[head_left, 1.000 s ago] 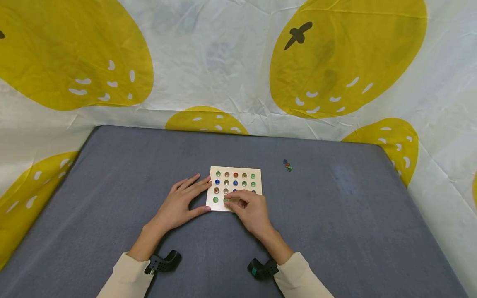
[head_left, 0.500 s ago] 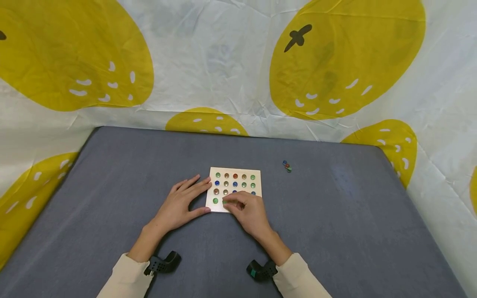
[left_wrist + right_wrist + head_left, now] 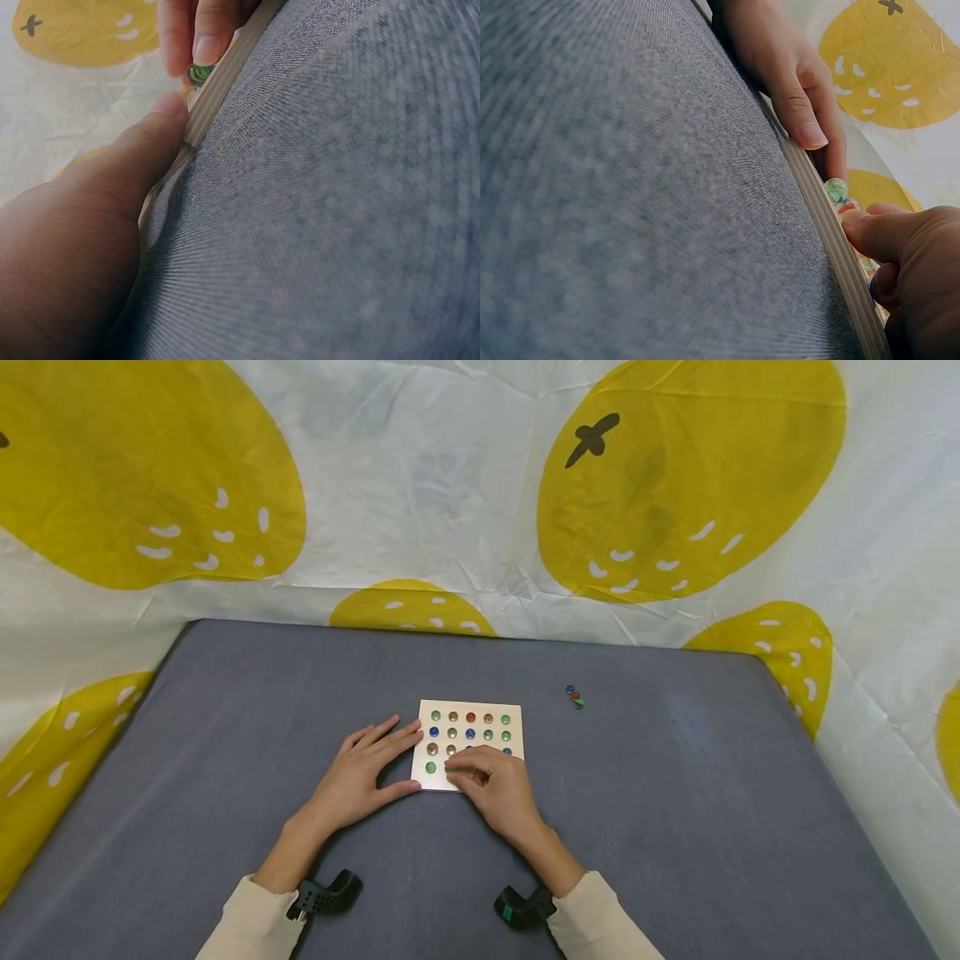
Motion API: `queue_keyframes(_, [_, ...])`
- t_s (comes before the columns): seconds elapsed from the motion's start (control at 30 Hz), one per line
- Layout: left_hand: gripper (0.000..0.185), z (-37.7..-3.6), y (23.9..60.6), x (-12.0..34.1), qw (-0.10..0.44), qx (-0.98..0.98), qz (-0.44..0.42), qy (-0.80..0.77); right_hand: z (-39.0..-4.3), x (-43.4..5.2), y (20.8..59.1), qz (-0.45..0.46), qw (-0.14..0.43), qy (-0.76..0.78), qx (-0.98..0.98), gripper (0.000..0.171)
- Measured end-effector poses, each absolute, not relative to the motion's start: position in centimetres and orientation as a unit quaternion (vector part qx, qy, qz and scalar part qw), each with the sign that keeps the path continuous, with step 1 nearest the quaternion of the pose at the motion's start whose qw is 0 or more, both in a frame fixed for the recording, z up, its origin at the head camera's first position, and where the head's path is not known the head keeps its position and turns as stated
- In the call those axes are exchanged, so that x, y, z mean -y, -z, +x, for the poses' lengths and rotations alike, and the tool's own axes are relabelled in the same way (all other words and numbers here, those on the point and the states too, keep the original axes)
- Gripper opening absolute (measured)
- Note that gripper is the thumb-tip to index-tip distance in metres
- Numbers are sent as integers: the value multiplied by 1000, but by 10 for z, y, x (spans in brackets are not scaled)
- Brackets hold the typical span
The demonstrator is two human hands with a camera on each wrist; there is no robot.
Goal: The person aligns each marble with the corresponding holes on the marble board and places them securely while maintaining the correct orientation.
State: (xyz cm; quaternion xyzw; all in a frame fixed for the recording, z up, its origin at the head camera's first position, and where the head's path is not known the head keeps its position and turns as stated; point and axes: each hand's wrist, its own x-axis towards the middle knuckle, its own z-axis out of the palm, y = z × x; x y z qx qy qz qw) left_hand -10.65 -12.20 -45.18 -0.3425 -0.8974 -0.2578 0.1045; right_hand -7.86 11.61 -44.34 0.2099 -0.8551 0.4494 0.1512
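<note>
A light wooden board (image 3: pixel 472 705) lies flat on the grey cloth, with rows of glass marbles sitting in its hollows. The left hand (image 3: pixel 362 777) rests at the board's left edge, fingers spread and straight, with thumb and fingertips along the side. Over the front row, the right hand (image 3: pixel 497 785) pinches a green marble (image 3: pixel 448 768) between thumb and index finger, close over the second hollow from the left. A green marble (image 3: pixel 431 767) sits in the front left corner, also seen beside the left thumb in the right wrist view (image 3: pixel 835 189). The right hand covers the rest of the front row.
Several loose marbles (image 3: pixel 574 696) in blue, red and green lie on the cloth-covered table (image 3: pixel 675 827), behind and right of the board. A white curtain (image 3: pixel 420 468) with yellow fruit print hangs behind the table. Both wrists carry black camera mounts.
The right hand's fingertips have edged very slightly left over the same spot of the front row. The left hand holds its place on the board.
</note>
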Motion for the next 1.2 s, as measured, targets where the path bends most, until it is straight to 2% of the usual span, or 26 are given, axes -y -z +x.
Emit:
queue_keyframes(0.47, [69, -106, 454, 124, 102, 900, -337, 255, -77, -117, 438, 206, 156, -485, 836, 17])
queue_keyframes(0.73, [69, -106, 453, 121, 100, 899, -339, 258, -84, -140, 413, 131, 202, -513, 824, 18])
queue_keyframes(1.2, [70, -105, 451, 123, 89, 900, -337, 261, -113, -203, 395, -15, 230, -550, 803, 23])
